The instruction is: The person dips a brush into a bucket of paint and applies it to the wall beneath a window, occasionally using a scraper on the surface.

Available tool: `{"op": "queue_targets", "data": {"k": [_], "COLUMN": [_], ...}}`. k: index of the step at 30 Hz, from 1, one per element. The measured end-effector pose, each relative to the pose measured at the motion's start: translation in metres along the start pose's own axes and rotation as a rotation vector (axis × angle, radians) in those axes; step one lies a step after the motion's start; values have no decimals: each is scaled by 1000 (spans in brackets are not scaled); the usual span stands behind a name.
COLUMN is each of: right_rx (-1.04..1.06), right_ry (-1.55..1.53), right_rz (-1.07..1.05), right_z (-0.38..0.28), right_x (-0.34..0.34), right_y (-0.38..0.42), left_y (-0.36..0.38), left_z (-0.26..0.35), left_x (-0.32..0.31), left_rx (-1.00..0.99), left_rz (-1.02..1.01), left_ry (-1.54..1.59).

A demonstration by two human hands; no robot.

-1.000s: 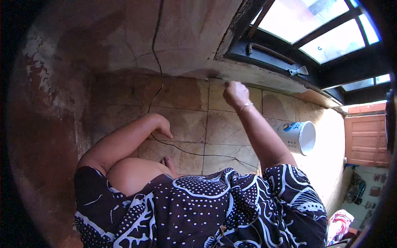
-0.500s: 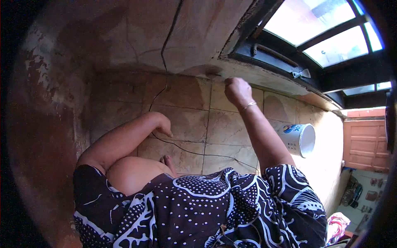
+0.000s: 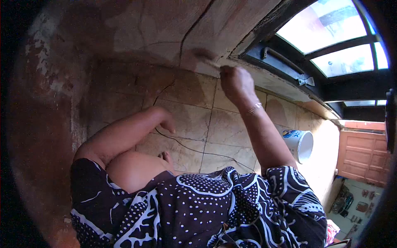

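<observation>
My right hand (image 3: 237,84), with a bracelet (image 3: 255,108) at the wrist, is raised close to the lower wall below the window. Its fingers are closed. A thin pale streak runs from them toward the wall, but what they hold is too blurred to make out. My left hand (image 3: 167,122) hangs bent at the wrist beyond my knee, above the tiled floor (image 3: 229,128). Its fingers point downward, loosely stretched, and nothing shows in them. A dark cable (image 3: 182,145) runs down the wall (image 3: 165,25) and across the tiles beneath that hand.
A white bucket (image 3: 305,146) lies on its side to the right. Above it is a dark-framed window (image 3: 314,53) with a metal latch (image 3: 306,81). My foot (image 3: 166,158) rests on the tiles. A reddish wooden door (image 3: 364,153) stands at the far right.
My right hand has moved slightly up and left, nearer the wall, its fingers still closed. My left hand stays near the knee. The view has shifted a little.
</observation>
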State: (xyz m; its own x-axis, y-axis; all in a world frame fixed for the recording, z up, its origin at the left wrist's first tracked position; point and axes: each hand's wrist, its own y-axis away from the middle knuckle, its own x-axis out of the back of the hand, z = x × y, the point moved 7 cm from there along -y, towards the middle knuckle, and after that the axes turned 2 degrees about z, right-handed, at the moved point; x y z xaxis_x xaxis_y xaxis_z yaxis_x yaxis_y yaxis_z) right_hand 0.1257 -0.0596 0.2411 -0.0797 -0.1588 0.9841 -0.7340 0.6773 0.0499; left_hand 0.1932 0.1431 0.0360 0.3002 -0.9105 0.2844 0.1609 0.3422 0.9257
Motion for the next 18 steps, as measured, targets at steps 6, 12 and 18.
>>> {"op": "queue_targets", "data": {"k": [6,12,18], "right_rx": [196,125,230], "right_ry": [62,11,77], "right_rz": [-37,65,-49], "right_z": [-13,-27,-58], "right_x": [-41,4,9], "right_y": [11,-11,7], "left_y": [11,-12,-48], "left_z": [10,5,6], "left_x": [15,9,21], "left_rx": [25,-170,-53], "left_rz": [-49,127,44], "left_ry": [-24,-109,-151]}}
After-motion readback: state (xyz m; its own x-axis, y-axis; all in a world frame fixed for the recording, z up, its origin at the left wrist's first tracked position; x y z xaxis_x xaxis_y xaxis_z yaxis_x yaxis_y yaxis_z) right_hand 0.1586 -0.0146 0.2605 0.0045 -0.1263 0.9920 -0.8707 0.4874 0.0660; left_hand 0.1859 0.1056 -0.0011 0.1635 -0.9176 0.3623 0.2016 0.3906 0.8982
